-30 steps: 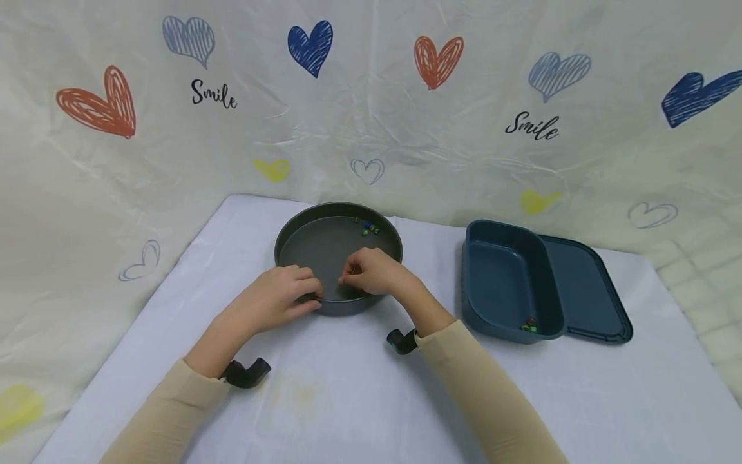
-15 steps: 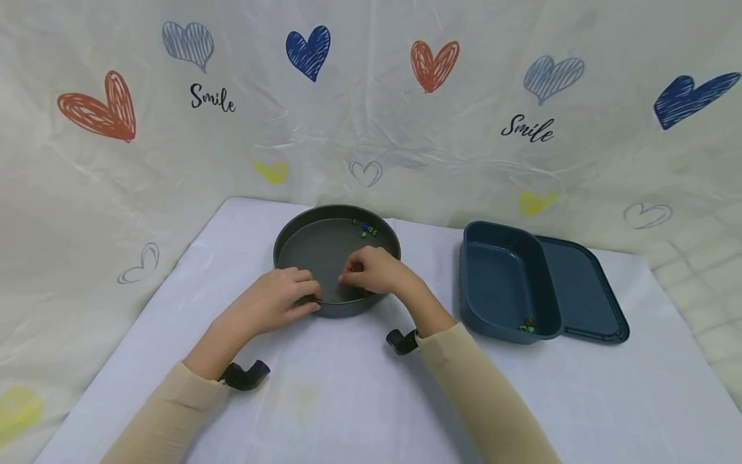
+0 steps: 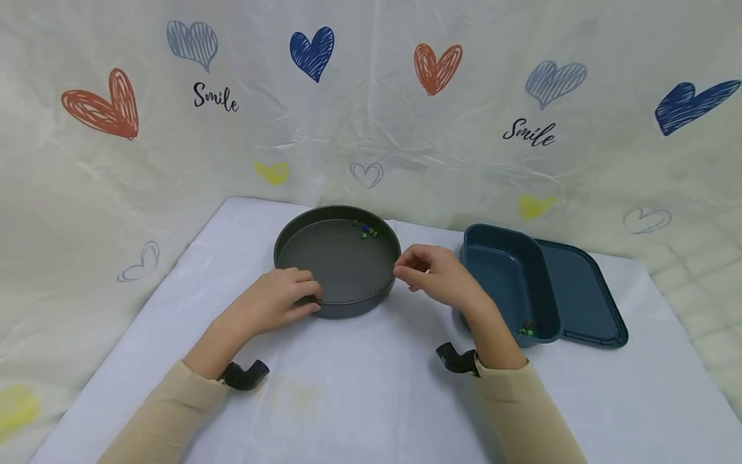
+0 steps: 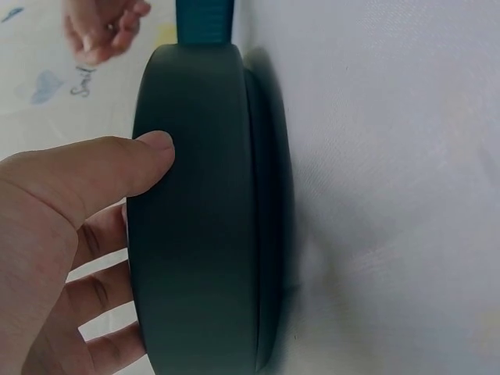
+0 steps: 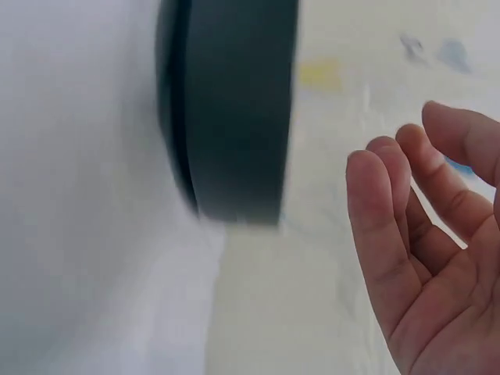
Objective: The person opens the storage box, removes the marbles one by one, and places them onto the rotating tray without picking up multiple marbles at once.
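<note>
A round dark cake pan (image 3: pixel 336 254) stands on the table, with several small green and blue beads (image 3: pixel 366 229) inside near its far right wall. My left hand (image 3: pixel 284 298) grips the pan's near-left rim; in the left wrist view the thumb (image 4: pixel 152 160) presses the outer wall while the fingers curl over behind it. Just outside the right edge of the pan hovers my right hand (image 3: pixel 435 274), thumb and index tips brought close together. In the right wrist view its palm (image 5: pixel 465 328) shows bare, and I cannot tell whether the fingertips pinch something small.
To the right stands a deep blue rectangular box (image 3: pixel 504 277), partly behind my right forearm. A few green and reddish beads (image 3: pixel 526 329) lie in its near corner. Its flat lid (image 3: pixel 582 293) rests alongside. A heart-printed sheet (image 3: pixel 371 116) hangs behind the white-covered table (image 3: pixel 359 386).
My right hand has lifted out of the pan's near right part and moved right, past the rim toward the blue box. The left hand and the pan stay put.
</note>
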`<act>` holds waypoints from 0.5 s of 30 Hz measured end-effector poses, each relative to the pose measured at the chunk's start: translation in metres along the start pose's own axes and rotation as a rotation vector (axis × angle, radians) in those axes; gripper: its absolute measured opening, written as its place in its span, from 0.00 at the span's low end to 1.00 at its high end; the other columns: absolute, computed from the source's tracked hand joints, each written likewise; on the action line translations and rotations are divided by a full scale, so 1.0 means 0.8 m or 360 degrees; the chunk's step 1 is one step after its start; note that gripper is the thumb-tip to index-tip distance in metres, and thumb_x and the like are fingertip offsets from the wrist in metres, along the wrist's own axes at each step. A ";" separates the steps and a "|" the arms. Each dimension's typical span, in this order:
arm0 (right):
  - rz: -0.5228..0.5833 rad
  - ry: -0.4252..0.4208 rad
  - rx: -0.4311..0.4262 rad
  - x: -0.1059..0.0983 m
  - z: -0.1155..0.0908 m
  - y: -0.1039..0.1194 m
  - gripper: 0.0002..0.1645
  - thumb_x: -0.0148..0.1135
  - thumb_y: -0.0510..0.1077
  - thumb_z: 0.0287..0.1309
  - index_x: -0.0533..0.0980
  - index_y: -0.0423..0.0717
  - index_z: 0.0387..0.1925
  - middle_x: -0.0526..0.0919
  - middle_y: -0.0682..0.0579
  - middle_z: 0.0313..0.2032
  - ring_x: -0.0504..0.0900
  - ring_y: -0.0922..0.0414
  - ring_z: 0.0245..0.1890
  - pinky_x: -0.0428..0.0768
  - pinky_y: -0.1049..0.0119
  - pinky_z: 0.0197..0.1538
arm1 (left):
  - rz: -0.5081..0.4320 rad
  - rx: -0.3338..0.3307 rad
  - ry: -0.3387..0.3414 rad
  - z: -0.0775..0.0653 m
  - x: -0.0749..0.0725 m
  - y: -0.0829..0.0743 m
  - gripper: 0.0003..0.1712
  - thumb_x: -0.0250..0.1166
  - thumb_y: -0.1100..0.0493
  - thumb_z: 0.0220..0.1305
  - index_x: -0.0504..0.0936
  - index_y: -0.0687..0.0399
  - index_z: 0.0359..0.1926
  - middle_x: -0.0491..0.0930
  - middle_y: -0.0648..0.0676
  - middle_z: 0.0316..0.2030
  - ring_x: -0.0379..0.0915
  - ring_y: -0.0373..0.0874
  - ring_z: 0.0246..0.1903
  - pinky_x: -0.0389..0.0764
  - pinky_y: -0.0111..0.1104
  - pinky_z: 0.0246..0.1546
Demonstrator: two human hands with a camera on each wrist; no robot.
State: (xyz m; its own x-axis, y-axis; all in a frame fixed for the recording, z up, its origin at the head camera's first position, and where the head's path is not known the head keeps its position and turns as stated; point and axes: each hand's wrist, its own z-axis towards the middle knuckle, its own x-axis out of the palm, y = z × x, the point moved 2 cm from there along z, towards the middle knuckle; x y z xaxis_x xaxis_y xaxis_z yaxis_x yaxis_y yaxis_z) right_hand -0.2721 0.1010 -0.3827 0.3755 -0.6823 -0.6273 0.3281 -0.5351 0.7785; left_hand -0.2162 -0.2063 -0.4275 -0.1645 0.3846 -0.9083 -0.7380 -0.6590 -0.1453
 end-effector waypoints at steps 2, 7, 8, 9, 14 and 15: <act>-0.0037 -0.0063 0.0021 -0.019 -0.014 -0.010 0.11 0.64 0.54 0.66 0.81 0.52 0.41 0.84 0.51 0.35 0.84 0.50 0.31 0.81 0.55 0.38 | 0.0008 -0.0002 0.0008 0.002 0.000 0.000 0.06 0.74 0.54 0.60 0.84 0.42 0.35 0.78 0.40 0.33 0.73 0.37 0.31 0.76 0.32 0.33; -0.0030 -0.0179 0.0112 -0.056 -0.044 -0.037 0.18 0.63 0.57 0.66 0.80 0.47 0.45 0.83 0.47 0.36 0.83 0.44 0.34 0.83 0.58 0.41 | 0.0021 -0.0011 0.0024 0.003 -0.001 0.000 0.06 0.74 0.54 0.60 0.84 0.41 0.36 0.78 0.40 0.33 0.74 0.37 0.32 0.77 0.32 0.33; -0.0044 -0.0188 0.0130 -0.061 -0.049 -0.042 0.19 0.63 0.57 0.66 0.80 0.47 0.45 0.83 0.47 0.36 0.83 0.45 0.35 0.83 0.59 0.41 | 0.0025 -0.0011 0.0026 0.003 -0.001 -0.001 0.06 0.74 0.53 0.60 0.84 0.41 0.36 0.78 0.41 0.33 0.73 0.37 0.31 0.76 0.32 0.33; -0.0067 -0.0192 0.0149 -0.066 -0.054 -0.046 0.19 0.62 0.58 0.66 0.80 0.48 0.46 0.83 0.47 0.37 0.84 0.45 0.35 0.83 0.59 0.41 | 0.0027 -0.0010 0.0028 0.002 -0.001 -0.001 0.06 0.74 0.53 0.59 0.84 0.41 0.36 0.78 0.41 0.32 0.73 0.36 0.31 0.76 0.32 0.33; -0.0311 -0.0192 0.0212 -0.091 -0.072 -0.060 0.19 0.59 0.60 0.68 0.80 0.52 0.46 0.84 0.51 0.40 0.82 0.53 0.35 0.80 0.58 0.40 | 0.0040 -0.0019 0.0031 -0.001 0.001 -0.004 0.07 0.74 0.53 0.59 0.83 0.41 0.35 0.77 0.41 0.31 0.71 0.36 0.30 0.75 0.31 0.32; -0.0358 -0.0197 0.0221 -0.097 -0.074 -0.062 0.19 0.59 0.60 0.68 0.80 0.52 0.47 0.84 0.51 0.41 0.81 0.53 0.36 0.79 0.58 0.40 | 0.0040 -0.0024 0.0028 0.000 0.001 -0.004 0.07 0.74 0.53 0.59 0.83 0.40 0.35 0.76 0.41 0.31 0.71 0.35 0.30 0.75 0.31 0.32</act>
State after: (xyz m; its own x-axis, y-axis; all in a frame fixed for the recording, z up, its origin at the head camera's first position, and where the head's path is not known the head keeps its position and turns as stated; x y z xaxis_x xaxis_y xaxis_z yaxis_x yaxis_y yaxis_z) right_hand -0.2663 0.2099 -0.3744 0.1951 -0.5897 -0.7837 0.2662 -0.7372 0.6210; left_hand -0.2140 -0.2038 -0.4281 -0.1716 0.3564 -0.9184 -0.7237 -0.6782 -0.1280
